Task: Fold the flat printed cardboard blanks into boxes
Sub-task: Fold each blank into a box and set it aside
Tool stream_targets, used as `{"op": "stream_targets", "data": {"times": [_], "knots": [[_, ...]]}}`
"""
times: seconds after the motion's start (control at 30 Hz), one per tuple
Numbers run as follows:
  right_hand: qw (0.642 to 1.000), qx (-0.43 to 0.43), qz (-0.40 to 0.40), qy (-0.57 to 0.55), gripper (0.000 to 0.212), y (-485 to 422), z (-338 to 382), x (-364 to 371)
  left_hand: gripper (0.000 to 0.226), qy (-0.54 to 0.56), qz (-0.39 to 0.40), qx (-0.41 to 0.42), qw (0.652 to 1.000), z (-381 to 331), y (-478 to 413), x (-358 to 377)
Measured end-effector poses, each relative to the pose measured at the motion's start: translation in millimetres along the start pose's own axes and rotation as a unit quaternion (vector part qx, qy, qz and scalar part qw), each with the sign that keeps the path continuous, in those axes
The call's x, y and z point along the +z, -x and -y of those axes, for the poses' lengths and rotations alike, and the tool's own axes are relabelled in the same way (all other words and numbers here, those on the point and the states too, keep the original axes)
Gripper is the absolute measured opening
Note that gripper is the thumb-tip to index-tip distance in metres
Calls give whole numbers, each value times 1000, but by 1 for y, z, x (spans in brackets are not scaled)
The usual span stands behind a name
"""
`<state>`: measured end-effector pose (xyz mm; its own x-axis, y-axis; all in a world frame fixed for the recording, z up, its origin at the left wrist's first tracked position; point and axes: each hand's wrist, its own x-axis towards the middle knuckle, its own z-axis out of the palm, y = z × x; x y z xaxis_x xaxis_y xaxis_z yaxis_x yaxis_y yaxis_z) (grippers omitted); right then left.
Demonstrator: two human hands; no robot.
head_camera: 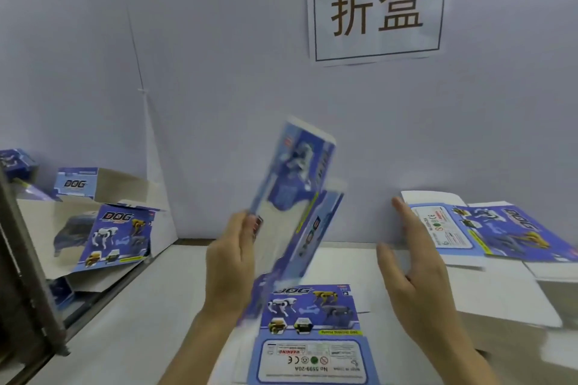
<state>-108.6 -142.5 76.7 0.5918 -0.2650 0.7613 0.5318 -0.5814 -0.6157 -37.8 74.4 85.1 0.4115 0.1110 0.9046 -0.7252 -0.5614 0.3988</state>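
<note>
- Left hand [231, 262] grips the raised blank [295, 194], thumb and fingers pinched on its lower left edge.
- Raised blank: blue printed card, held up off the table, long side roughly upright, top leaning right. It is motion-blurred, so I cannot tell how far it is folded.
- Right hand [419, 269] is empty, fingers straight and spread apart, palm facing left toward the raised blank. It is near that blank but not touching it.
- Flat blank [312, 334] lies printed side up on the table [140, 306], near centre, below and between both hands. "DOG" artwork and a warning panel are visible on it. Its far left corner sits under the raised blank's lower end; contact unclear.
- Stack of blanks [503, 231] is at the right, behind the right hand, against the wall [219, 72]. The top one is printed side up, with white card edges showing beneath.
- Folded boxes [117, 237] are at the left, leaning in an open carton [131, 187]. More blue boxes sit further left, partly cut off.
- Sign [378, 6] hangs on the wall, far right, white paper with two large dark characters.
</note>
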Motion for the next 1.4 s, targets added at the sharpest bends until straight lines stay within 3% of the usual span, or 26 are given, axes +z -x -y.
{"op": "stream_targets", "data": {"times": [0.1, 0.23, 0.4, 0.53, 0.6, 0.73, 0.8, 0.87, 0.97, 1.07, 1.23, 1.4], "knots": [[986, 126, 35, -103, 59, -1, 3, -1, 30, 196, -31, -214, 956, -27, -4, 7], [953, 155, 53, -255, 47, -4, 7, -6, 40, 280, 3, -308, 909, -45, 9, 16], [951, 152, 46, -264, 48, -5, 5, -9, 56, 279, 52, -306, 909, -59, 14, 23], [958, 155, 78, -230, 88, -6, 2, -9, 67, 280, 71, -332, 898, -56, 15, 24], [948, 149, 111, -258, 88, -5, 3, -8, 70, 290, 80, -330, 895, -58, 17, 25], [935, 149, 189, -260, 92, 6, 8, 11, 43, 303, 141, -304, 892, -76, 32, 39], [931, 178, 141, -285, 85, 6, 2, 10, 36, 272, 125, -293, 908, -72, 28, 37], [918, 227, 82, -316, 59, -1, -8, -1, 28, 252, 92, -304, 914, -58, 17, 25], [912, 250, 77, -316, 39, -9, -17, -11, 17, 290, 80, -339, 891, -42, 6, 13], [922, 235, 74, -299, 19, -7, -11, -11, 20, 300, 85, -360, 879, -40, 8, 13], [927, 205, 83, -304, 36, -5, 0, -8, 45, 312, 66, -368, 874, -35, 6, 8], [932, 181, 81, -304, 36, -5, 9, -10, 39, 354, 65, -353, 864, -37, 4, 5]]}}
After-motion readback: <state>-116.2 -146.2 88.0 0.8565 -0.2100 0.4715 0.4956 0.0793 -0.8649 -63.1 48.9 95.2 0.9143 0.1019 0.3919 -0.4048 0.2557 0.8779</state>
